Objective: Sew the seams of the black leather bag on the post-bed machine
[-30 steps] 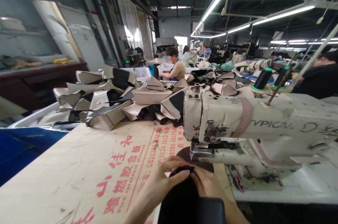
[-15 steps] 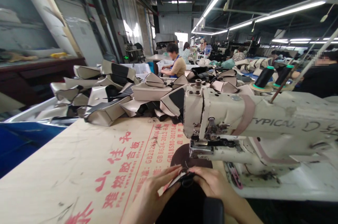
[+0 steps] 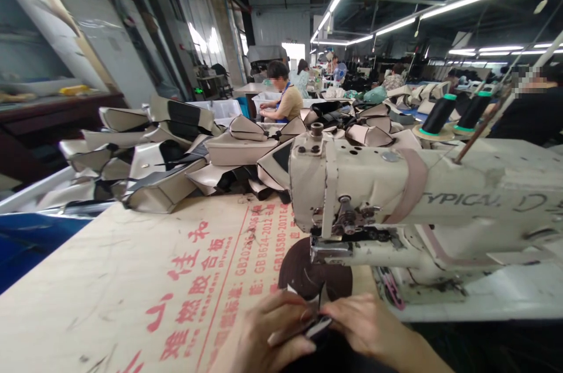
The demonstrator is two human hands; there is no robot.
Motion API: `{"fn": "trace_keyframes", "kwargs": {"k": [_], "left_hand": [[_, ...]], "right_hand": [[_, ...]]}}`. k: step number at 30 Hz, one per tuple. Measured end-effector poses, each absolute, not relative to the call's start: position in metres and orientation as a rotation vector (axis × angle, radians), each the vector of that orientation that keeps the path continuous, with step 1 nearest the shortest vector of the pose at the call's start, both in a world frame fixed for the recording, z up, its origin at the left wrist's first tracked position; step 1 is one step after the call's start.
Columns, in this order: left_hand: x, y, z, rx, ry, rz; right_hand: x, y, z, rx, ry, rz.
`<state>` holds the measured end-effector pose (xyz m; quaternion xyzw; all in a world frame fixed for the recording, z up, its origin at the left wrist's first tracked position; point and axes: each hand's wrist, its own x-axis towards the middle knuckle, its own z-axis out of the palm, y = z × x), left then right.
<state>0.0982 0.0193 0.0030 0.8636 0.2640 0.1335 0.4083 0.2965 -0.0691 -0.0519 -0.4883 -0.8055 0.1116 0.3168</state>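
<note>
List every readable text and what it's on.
"TYPICAL", then "D": sewing machine.
"山佳和": plywood board.
"难燃胶合板": same board.
"Fire retardant plywood": same board.
"GB8624-2012": same board.
"GB18580-2017": same board.
Other board print, and marks after "D": cut off or too blurred.

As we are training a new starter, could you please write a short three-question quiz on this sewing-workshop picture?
1. True or false: the left hand holds nothing.
2. Choose: the two spools of thread are mainly A) white, B) black, C) red.
3. Fill in: in the picture, the sewing machine stands to the ____ of the red lettering.

Key:
1. False; it and the right hand hold a small piece.
2. B
3. right
</note>
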Motion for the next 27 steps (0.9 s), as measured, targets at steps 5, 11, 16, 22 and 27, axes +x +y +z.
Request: {"fn": "trace_keyframes", "kwargs": {"k": [5,11,16,22,27], "left_hand": [[0.120,0.004,0.004,2.211,1.000,0.474],[0.133,0.023,-0.010,2.096,1.124,0.331],[0.134,0.037,-0.027,1.962,1.091,0.231],[0.135,0.038,-0.031,1.878,1.065,0.215],[0.118,0.021,-0.023,2.001,1.050,0.409]], "right_hand": [[0.296,-0.070,-0.049,-1.302,-2.120,0.266],[0.293,-0.068,-0.058,-1.368,-2.040,0.223],[0.290,-0.064,-0.063,-1.452,-1.786,0.311],[0.292,-0.046,-0.072,-1.269,-2.028,-0.082],[0.290,-0.045,-0.073,-1.261,-1.992,0.004]]}}
